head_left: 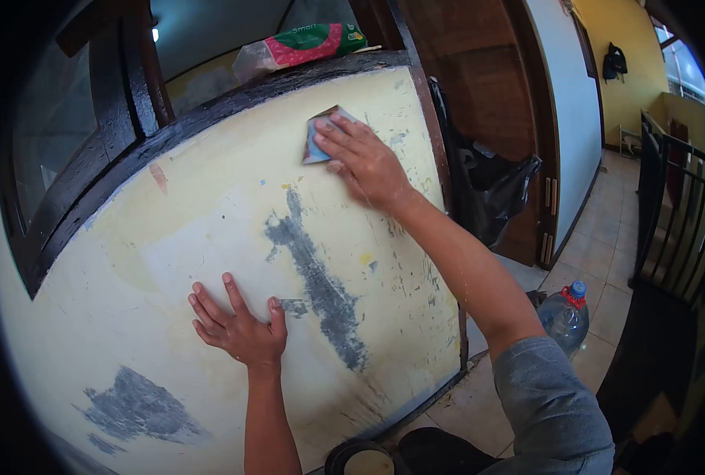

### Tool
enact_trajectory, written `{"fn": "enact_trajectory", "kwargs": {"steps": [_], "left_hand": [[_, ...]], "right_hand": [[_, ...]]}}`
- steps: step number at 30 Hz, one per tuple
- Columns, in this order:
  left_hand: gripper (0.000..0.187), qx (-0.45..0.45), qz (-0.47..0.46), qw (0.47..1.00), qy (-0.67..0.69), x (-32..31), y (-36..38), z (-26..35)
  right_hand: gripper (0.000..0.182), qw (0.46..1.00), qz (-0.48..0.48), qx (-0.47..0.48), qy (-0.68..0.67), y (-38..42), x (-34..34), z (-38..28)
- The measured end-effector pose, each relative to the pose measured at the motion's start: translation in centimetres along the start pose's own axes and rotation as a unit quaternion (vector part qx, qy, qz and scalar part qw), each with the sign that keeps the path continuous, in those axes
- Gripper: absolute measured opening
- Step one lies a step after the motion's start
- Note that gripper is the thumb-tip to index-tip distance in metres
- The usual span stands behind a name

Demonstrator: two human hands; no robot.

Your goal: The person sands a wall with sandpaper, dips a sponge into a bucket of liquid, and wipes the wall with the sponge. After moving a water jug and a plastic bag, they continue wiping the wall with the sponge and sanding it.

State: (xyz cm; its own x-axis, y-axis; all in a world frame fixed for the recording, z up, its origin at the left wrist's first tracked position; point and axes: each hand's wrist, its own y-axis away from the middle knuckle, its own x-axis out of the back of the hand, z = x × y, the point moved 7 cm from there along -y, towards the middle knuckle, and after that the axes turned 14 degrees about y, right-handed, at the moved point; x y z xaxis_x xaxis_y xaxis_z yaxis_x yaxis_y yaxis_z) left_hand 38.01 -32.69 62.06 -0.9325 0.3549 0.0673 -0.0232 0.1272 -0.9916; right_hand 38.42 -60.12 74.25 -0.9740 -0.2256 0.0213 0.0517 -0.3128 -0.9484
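Sandpaper point(321, 136) is pinned flat against the upper part of the yellow wall point(210, 237) under the right hand point(364, 162), fingers spread over it just below the dark window sill point(233, 99). Left hand point(237, 324) holds nothing, palm flat and fingers splayed lower on the wall, right beside the grey bare patch point(321, 285). Water bottle point(564, 317) sits on the floor off to the right.

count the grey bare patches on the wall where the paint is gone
3 main ones: a long streak mid-wall beside the left hand, a large patch lower left, a small one just below it; tinier chips uncounted.
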Motion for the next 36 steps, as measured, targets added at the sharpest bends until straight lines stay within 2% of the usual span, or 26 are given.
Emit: {"fn": "enact_trajectory", "kwargs": {"steps": [1, 3, 5, 6, 7, 9, 11, 13, 14, 15, 17, 18, 21, 22, 25, 27, 31, 35, 36], "left_hand": [[0.071, -0.003, 0.004, 1.000, 0.004, 0.0, 0.0, -0.1], [0.071, 0.001, 0.008, 1.000, -0.002, -0.2, -0.3, -0.2], [0.071, 0.007, 0.003, 1.000, 0.003, -0.1, 0.1, 0.1], [0.071, 0.008, 0.000, 1.000, 0.003, -0.1, 0.1, 0.0], [0.070, 0.009, -0.001, 1.000, 0.000, -0.1, 0.1, -0.1], [0.070, 0.001, 0.002, 1.000, 0.001, -0.1, 0.2, -0.1], [0.070, 0.002, -0.003, 1.000, -0.005, -0.2, 0.1, -0.2], [0.071, -0.002, 0.005, 1.000, -0.011, -0.1, 0.0, 0.0], [0.071, -0.003, 0.008, 1.000, -0.013, -0.1, 0.0, 0.0], [0.071, -0.002, 0.001, 1.000, -0.015, 0.1, 0.2, -0.1], [0.072, 0.000, 0.009, 1.000, -0.005, 0.0, -0.1, 0.1], [0.072, 0.004, 0.008, 1.000, -0.002, -0.1, 0.0, 0.1], [0.070, -0.006, 0.005, 1.000, -0.008, 0.0, -0.1, 0.0], [0.070, -0.007, 0.008, 1.000, -0.007, 0.0, -0.1, 0.0], [0.070, -0.005, 0.012, 1.000, -0.007, 0.2, 0.0, 0.0], [0.070, -0.006, 0.002, 1.000, -0.012, 0.0, 0.0, 0.0], [0.071, -0.005, 0.002, 1.000, -0.015, -0.2, -0.1, 0.3], [0.072, -0.024, 0.009, 0.999, -0.020, -0.1, -0.3, 0.5], [0.072, -0.027, 0.007, 0.999, -0.026, -0.2, -0.5, 0.4]], "right_hand": [[0.038, 0.996, 0.056, -0.055, 0.040, 0.3, 0.2, 3.7], [0.039, 0.961, 0.124, -0.237, 0.065, 0.8, 0.6, 9.3], [0.039, 0.915, 0.163, -0.354, 0.103, -0.1, -0.3, 7.8], [0.040, 0.912, 0.146, -0.373, 0.088, -0.9, -0.6, 5.4], [0.041, 0.939, 0.130, -0.317, 0.027, -1.6, -1.3, 1.9], [0.041, 0.989, 0.065, -0.133, 0.016, -0.7, -1.9, -5.7], [0.042, 1.000, 0.005, 0.017, -0.010, 0.1, -1.1, -2.6], [0.039, 0.990, 0.083, -0.091, 0.071, 0.2, 0.3, 5.0], [0.037, 0.970, 0.121, -0.196, 0.071, 0.0, 0.8, 8.1], [0.037, 0.951, 0.153, -0.258, 0.076, 0.0, 0.8, 9.9], [0.036, 0.919, 0.165, -0.342, 0.108, -1.0, 0.1, 7.7], [0.037, 0.922, 0.163, -0.348, 0.042, -0.8, -0.3, 5.3], [0.046, 0.983, 0.031, -0.182, 0.023, 5.2, -1.4, -4.9], [0.047, 0.986, -0.010, -0.165, 0.022, 8.9, -1.4, -5.6], [0.048, 0.968, -0.030, -0.232, 0.090, 19.3, -0.7, -2.9], [0.056, 0.970, -0.047, -0.219, 0.091, 19.5, -1.5, -1.7], [0.082, 0.961, -0.078, -0.244, 0.107, 9.5, -1.2, 2.7], [0.079, 0.962, -0.012, -0.246, 0.118, 0.8, -0.5, 9.0], [0.063, 0.961, 0.052, -0.240, 0.130, 0.9, -0.4, 9.2]]}}
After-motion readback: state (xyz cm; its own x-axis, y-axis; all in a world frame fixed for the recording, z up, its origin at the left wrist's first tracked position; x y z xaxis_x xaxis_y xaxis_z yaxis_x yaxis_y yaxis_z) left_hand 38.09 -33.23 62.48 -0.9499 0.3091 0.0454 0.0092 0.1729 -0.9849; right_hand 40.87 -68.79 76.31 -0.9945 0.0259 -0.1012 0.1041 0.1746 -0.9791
